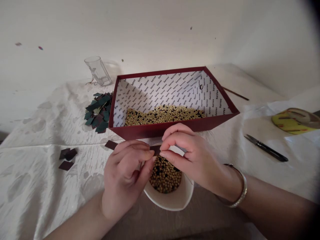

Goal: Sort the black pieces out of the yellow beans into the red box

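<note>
Above a white cup [172, 204], my left hand [126, 170] and my right hand [193, 155] meet, fingertips almost touching. Both are closed in a pinch at a small dark brown piece of paper [155, 150], partly hidden by the fingers. Small round tan and dark beads [165, 176] fill the cup's lower part. Just left of my left hand lies another dark brown piece [110, 144]. Behind my hands stands a dark red box [140, 134] with a white printed lining, holding more tan and dark beads [162, 114].
A heap of dark green and brown pieces [100, 108] lies left of the box, with several loose pieces [67, 159] nearer me. A glass [98, 70] stands behind. At right are a black-handled cutting tool [268, 149], a yellow roll [293, 120] and a thin stick [236, 93].
</note>
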`<state>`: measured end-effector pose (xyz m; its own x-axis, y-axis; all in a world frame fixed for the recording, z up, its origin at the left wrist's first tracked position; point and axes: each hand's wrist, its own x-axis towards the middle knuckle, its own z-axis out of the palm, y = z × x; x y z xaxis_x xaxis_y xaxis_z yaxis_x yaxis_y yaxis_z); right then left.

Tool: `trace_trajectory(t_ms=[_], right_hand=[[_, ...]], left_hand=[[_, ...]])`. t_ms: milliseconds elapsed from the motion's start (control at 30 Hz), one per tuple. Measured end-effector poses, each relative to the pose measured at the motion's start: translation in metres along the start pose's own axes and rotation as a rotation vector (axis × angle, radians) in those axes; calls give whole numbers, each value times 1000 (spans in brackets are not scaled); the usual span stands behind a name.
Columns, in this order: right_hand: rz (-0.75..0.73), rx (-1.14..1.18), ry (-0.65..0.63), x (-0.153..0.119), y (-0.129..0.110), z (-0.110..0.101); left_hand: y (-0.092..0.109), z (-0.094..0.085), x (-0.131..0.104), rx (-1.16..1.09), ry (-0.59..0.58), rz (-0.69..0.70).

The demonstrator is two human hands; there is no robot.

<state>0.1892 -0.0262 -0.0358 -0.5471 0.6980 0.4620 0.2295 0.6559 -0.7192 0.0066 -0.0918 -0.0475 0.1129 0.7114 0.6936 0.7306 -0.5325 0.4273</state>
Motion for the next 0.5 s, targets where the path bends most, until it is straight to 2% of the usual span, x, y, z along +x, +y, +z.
trace_trajectory(t_ms=[233, 500], right_hand=[[-17, 17, -50, 0, -4, -3], [9, 5, -41, 1, -4, -5]], left_hand=[[3, -3, 5, 12, -68, 107], [3, -4, 7, 35, -58, 140]])
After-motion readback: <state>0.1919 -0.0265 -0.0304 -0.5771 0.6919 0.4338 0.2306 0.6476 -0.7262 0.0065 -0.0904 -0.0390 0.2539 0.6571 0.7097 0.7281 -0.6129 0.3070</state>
